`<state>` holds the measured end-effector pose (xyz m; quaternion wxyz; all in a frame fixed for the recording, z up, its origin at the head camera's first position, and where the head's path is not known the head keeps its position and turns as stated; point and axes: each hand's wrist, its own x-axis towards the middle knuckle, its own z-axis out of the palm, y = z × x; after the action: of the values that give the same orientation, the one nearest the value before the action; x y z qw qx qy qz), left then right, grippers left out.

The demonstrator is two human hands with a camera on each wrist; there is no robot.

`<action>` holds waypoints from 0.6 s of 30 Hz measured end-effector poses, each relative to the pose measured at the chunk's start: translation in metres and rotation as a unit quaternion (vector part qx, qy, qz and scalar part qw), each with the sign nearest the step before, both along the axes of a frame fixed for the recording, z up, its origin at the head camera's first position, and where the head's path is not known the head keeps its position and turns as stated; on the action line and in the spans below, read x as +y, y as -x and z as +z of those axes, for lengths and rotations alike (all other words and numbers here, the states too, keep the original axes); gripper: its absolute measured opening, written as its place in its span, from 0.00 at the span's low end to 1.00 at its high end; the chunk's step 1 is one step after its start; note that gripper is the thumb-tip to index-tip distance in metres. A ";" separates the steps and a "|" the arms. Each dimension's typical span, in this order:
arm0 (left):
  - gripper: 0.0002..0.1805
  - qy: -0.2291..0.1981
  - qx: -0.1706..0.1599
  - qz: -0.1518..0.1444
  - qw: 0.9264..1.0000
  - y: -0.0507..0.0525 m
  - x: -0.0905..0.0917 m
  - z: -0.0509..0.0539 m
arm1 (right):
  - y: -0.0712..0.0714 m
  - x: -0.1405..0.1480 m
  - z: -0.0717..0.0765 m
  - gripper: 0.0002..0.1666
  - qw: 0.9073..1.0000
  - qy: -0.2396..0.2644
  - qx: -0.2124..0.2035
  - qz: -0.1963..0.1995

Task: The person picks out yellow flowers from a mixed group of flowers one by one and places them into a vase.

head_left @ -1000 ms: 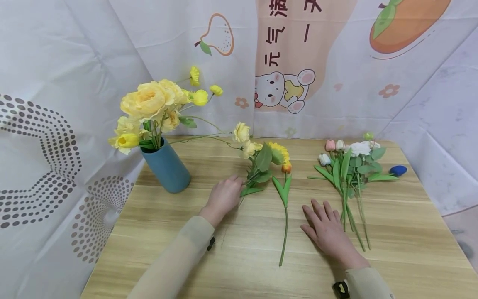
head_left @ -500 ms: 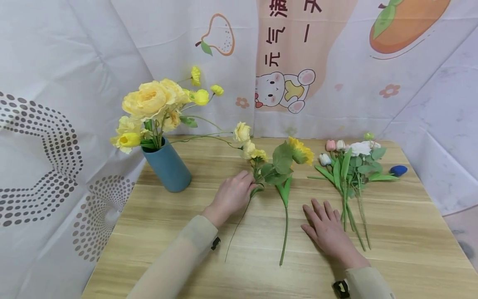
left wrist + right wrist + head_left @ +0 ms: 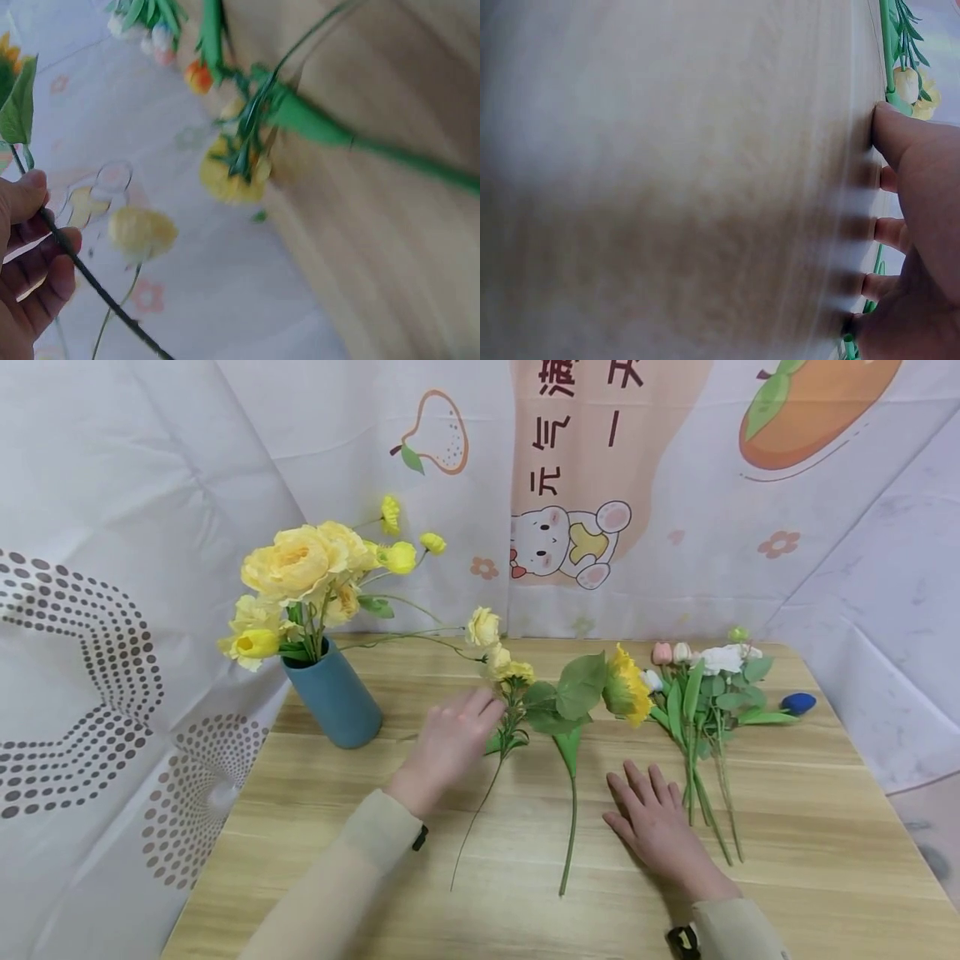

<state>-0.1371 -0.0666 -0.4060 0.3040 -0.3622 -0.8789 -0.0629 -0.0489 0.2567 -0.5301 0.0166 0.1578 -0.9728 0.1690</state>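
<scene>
My left hand (image 3: 457,735) pinches the thin dark stem of an artificial sunflower (image 3: 627,685) between thumb and fingers, as the left wrist view shows with the stem (image 3: 94,281). The bloom leans right, with broad green leaves (image 3: 577,689) behind it. Below it on the table lie a small-flowered yellow spray (image 3: 513,693) with a thin bare stem and a tulip with a green stem (image 3: 572,827); its orange head (image 3: 199,77) shows in the left wrist view. My right hand (image 3: 660,827) rests on the table, fingers spread, holding nothing.
A blue vase (image 3: 333,697) with yellow flowers (image 3: 300,564) stands at the left; one long spray droops right to pale yellow blooms (image 3: 483,627). Several stems with white and pink flowers (image 3: 720,660) and a blue tulip (image 3: 798,703) lie right. A printed curtain (image 3: 450,527) hangs behind.
The sunflower has lifted and swung right over the tulip, its head now close to the right-hand bunch. The thin-stemmed spray shifted slightly and lies on the table. My right hand has stayed put.
</scene>
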 end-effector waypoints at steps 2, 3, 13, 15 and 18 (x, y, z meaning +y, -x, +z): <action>0.10 -0.017 0.025 0.000 1.000 0.001 -0.009 0.009 | 0.000 0.000 0.001 0.34 1.000 0.001 -0.002 -0.002; 0.10 -0.025 0.036 0.000 0.999 0.002 -0.014 0.014 | 0.000 0.000 0.002 0.34 1.000 0.002 -0.003 -0.002; 0.09 -0.080 0.130 0.010 0.988 0.001 -0.063 0.044 | 0.001 0.001 -0.001 0.34 1.000 0.008 -0.005 -0.002; 0.10 -0.085 0.138 0.011 0.987 0.000 -0.068 0.048 | 0.001 0.001 -0.001 0.34 1.000 0.008 -0.004 -0.002; 0.11 -0.092 0.152 0.007 0.984 -0.003 -0.073 0.056 | 0.000 0.001 0.000 0.33 1.000 0.006 -0.006 -0.003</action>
<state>-0.1344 -0.1394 -0.3504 0.4663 -0.3321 -0.8154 -0.0857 -0.0490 0.2575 -0.5303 0.0118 0.1539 -0.9723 0.1755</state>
